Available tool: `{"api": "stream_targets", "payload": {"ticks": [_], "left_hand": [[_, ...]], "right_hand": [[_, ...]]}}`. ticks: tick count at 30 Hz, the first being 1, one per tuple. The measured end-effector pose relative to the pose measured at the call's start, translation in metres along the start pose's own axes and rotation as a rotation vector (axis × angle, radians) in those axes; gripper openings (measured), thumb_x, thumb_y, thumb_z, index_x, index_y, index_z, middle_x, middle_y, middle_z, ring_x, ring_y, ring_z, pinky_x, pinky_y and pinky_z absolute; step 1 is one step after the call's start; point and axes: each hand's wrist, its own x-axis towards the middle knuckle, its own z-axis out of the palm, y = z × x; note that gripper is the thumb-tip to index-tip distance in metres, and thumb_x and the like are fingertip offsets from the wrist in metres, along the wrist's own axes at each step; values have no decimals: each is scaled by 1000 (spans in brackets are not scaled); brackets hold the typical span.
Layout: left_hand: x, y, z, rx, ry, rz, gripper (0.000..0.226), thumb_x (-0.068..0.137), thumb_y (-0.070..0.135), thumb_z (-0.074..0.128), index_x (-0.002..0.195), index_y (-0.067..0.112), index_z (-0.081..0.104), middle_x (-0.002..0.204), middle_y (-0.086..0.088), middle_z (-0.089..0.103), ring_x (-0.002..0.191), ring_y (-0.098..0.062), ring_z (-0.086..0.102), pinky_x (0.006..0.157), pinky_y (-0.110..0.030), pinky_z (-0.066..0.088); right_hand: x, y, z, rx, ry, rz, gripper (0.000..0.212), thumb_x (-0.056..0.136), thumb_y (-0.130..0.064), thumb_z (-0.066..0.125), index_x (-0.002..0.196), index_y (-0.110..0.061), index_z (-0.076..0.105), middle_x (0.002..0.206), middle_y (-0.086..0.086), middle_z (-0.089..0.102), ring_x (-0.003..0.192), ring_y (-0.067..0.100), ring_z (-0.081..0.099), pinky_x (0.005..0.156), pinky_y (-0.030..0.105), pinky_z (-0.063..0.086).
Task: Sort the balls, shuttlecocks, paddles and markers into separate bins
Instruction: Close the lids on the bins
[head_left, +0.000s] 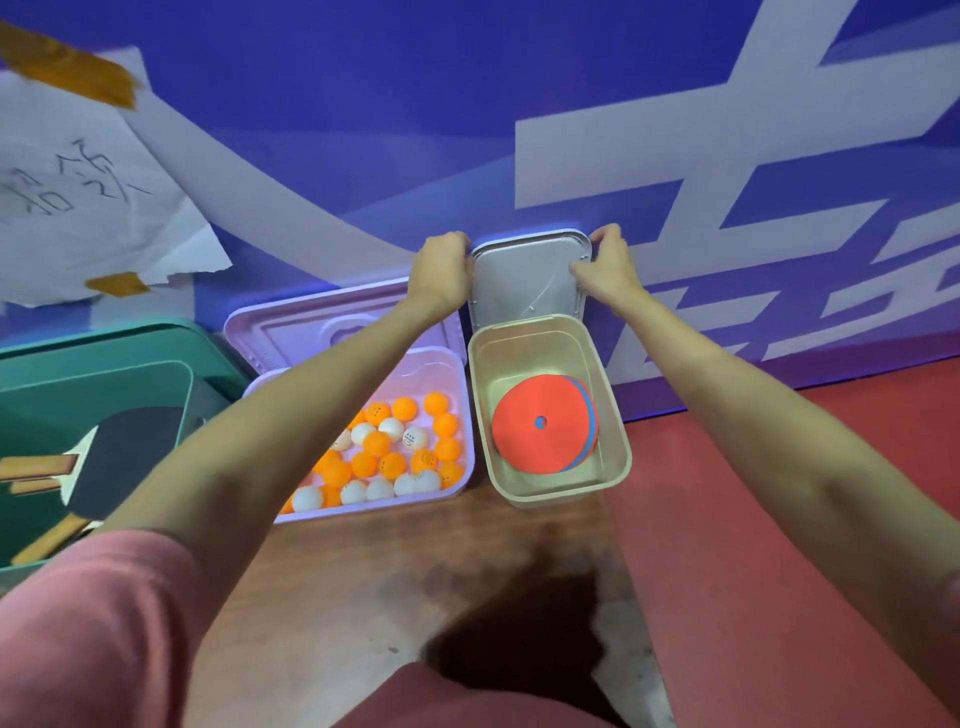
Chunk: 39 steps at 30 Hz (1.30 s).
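Orange and white table-tennis balls (395, 452) are lying in the lilac plastic bin (465, 415), left of the beige plastic bin (613, 415) holding flat orange disc markers (540, 423). Both hands, left (441, 267) and right (608, 262), are grasping the beige bin's upright grey lid (524, 280) by its far corners.

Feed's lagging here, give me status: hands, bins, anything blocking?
Left hand and right hand grip the upright lid of the beige bin. Orange disc markers inside. Ping-pong balls in the lilac bin. Nothing blocking.
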Motion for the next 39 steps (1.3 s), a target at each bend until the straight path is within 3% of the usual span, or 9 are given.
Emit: {"api": "stream_targets", "payload": {"ticks": [3, 8, 19, 23, 26, 29, 31, 33, 39], "left_hand": [[-2, 2, 1, 74, -10, 58, 19, 82, -4, 44, 90, -3, 61, 90, -25, 62, 86, -43, 55, 62, -37, 33], [-20, 3, -3, 111, -21, 155, 30, 78, -11, 41, 92, -1, 66, 92, -22, 56, 85, -39, 53, 61, -34, 27], [-99, 5, -20, -117, 268, 254, 25, 81, -1, 46, 100, 4, 61, 95, -14, 66, 85, -37, 59, 68, -46, 47], [-144, 13, -9, -498, 277, 46, 19, 84, 11, 50, 91, 8, 68, 85, -7, 71, 80, -25, 68, 74, -40, 53], [-173, 20, 9, -793, 210, -279, 12, 79, 14, 61, 78, 15, 74, 75, -3, 73, 77, -19, 71, 80, -40, 56], [-192, 24, 23, -1018, 184, -493, 15, 76, 9, 66, 64, 17, 71, 56, -1, 67, 62, -19, 65, 76, -39, 56], [-197, 24, 29, -1122, 134, -615, 1, 79, 3, 70, 80, 4, 69, 55, -4, 62, 50, -14, 59, 65, -31, 55], [-198, 22, 33, -1190, 48, -705, 22, 80, 3, 73, 95, -9, 63, 64, -10, 60, 43, -8, 57, 52, -21, 53], [-203, 19, 43, -1073, -70, -704, 11, 84, 1, 67, 77, 0, 59, 62, -10, 58, 45, -13, 54, 43, -16, 49]], "right_hand": [[3, 3, 0, 85, 10, -5, 30, 76, -10, 58, 101, -11, 41, 92, 4, 49, 95, 29, 56, 78, 40, 47], [-7, 8, -4, 61, 101, -143, 19, 84, -13, 57, 101, -5, 58, 95, 2, 58, 86, 15, 51, 77, 30, 43], [-92, 15, -42, 323, 116, -251, 8, 82, -9, 62, 87, -14, 57, 81, -2, 60, 63, 5, 56, 64, 19, 44], [-136, 37, -47, 553, 51, -203, 13, 80, 6, 58, 89, -2, 63, 84, 5, 64, 71, 1, 63, 72, 15, 50], [-157, 59, -42, 700, 59, -117, 20, 73, -4, 48, 78, -3, 67, 81, 7, 66, 78, 13, 65, 76, 24, 55], [-169, 75, -31, 610, 135, -91, 9, 79, -7, 63, 72, -3, 69, 73, 3, 66, 71, 6, 62, 74, 24, 51], [-173, 82, -24, 530, 153, -96, 7, 78, -3, 69, 71, -6, 68, 78, 6, 65, 70, 4, 61, 74, 21, 48], [-176, 87, -19, 486, 149, -85, 9, 77, -3, 69, 73, -11, 67, 84, 4, 66, 72, 8, 61, 74, 22, 48], [-181, 101, -9, 228, 120, -80, 29, 82, -5, 60, 109, -13, 63, 116, 3, 53, 71, 15, 53, 66, 16, 42]]}}
